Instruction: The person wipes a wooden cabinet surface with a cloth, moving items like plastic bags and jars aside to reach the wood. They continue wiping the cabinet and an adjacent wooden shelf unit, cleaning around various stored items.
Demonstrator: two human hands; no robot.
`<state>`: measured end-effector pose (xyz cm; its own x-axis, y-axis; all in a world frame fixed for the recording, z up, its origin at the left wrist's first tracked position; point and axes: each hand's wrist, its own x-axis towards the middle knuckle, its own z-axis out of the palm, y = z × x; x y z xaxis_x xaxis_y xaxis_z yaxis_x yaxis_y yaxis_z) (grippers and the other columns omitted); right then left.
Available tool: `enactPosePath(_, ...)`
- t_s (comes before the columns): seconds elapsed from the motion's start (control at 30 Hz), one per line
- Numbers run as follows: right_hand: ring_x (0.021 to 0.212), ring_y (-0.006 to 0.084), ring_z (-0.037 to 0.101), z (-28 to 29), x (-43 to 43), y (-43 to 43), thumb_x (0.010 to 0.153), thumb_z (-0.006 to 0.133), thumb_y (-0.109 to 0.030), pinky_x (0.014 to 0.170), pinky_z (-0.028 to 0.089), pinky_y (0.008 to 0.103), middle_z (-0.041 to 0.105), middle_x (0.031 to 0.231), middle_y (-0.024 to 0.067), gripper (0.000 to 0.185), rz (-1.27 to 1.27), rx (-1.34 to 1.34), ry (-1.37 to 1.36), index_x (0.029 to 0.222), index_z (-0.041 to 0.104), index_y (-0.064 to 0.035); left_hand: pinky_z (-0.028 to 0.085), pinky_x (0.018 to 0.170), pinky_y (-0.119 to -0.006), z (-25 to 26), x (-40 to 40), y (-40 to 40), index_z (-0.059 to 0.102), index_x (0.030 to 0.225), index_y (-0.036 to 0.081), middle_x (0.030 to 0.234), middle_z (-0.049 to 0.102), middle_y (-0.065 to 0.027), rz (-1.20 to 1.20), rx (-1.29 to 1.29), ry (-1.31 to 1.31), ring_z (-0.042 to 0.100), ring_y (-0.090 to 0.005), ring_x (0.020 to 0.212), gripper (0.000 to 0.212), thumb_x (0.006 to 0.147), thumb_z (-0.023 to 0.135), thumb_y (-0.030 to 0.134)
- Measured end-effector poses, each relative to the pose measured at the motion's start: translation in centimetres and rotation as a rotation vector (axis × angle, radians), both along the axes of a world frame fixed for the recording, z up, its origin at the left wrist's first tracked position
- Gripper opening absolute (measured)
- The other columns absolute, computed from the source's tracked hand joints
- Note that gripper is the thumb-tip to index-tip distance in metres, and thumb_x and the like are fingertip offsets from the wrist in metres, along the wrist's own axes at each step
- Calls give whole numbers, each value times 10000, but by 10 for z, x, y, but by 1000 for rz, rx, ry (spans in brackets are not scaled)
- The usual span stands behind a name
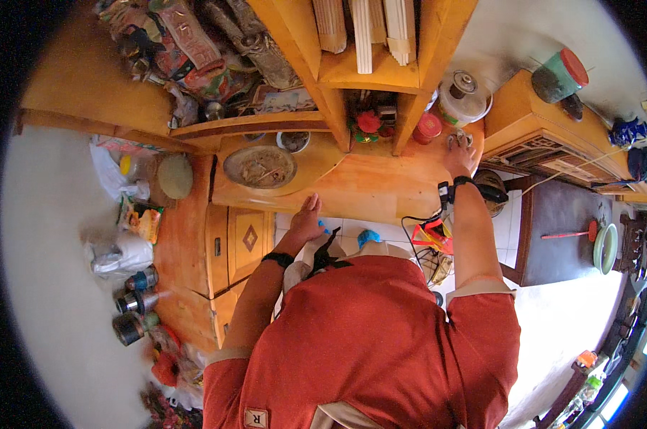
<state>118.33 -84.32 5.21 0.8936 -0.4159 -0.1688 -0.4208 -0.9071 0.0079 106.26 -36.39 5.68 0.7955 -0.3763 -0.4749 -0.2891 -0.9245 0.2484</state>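
Observation:
My right hand (461, 156) reaches to the right end of a wooden tabletop (387, 182) and grips a crumpled greyish cloth (459, 139) against the surface. Just beyond it stand a clear lidded plastic tub (462, 104) with a white handle and a red round container (427, 128). Near the table's front edge, my left hand (306, 220) holds nothing, its fingers stretched forward. An oval bowl (260, 167) with brownish contents lies past that hand to the left, with a smaller bowl (294, 140) of dark contents behind it.
A wooden shelf unit (374, 75) rises at the back, with a red-flowered ornament (368, 122) in its lower opening. Jars and bags crowd the left cabinet (178, 252). A black cable (409, 228) and an orange-red item (435, 236) hang below my right arm. A dark table (562, 230) stands right.

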Motion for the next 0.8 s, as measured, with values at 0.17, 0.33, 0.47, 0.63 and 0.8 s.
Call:
enactPosePath(0.17, 1320, 459, 279, -7, 4, -2, 889, 450, -417, 1053, 332, 520, 225, 1532, 50, 560, 2, 88, -58, 1422, 371, -266, 362, 1067, -408, -3, -9, 5, 235, 1460, 23, 1565, 76, -129, 7, -56, -50, 152, -307, 1428, 884, 736, 667, 289)
enactPosePath(0.33, 1363, 440, 211, -38, 17, -17, 882, 447, -551, 1022, 338, 599, 244, 1522, 65, 594, 28, -76, -1, 1420, 360, -312, 351, 1073, -418, 11, -2, -7, 164, 1473, -2, 1558, 66, -176, -29, 7, -3, 144, -345, 1425, 937, 747, 676, 297)
enactPosePath(0.47, 1357, 435, 214, -7, 17, 18, 852, 524, -564, 991, 377, 607, 192, 1535, 52, 680, -32, 54, 79, 1442, 315, -298, 362, 1061, -432, 13, -8, -8, 179, 1468, -7, 1561, 84, -155, 49, -19, 9, 177, -320, 1422, 937, 702, 671, 215)
enactPosePath(0.63, 1368, 406, 194, -27, 21, 1, 891, 492, -504, 1005, 341, 608, 183, 1511, 154, 605, -87, 89, -50, 1424, 366, -245, 377, 1047, -435, -12, -10, -2, 231, 1449, -15, 1551, 129, -148, 61, -146, -132, 193, -305, 1418, 875, 700, 641, 178)
enactPosePath(0.8, 1325, 431, 221, 1, 23, 24, 907, 475, -392, 940, 427, 573, 191, 1481, 171, 538, -31, 50, -15, 1404, 380, -209, 347, 1068, -444, 1, -14, -6, 281, 1396, -74, 1509, 189, -233, 92, -140, -139, 249, -360, 1387, 892, 666, 699, 223)
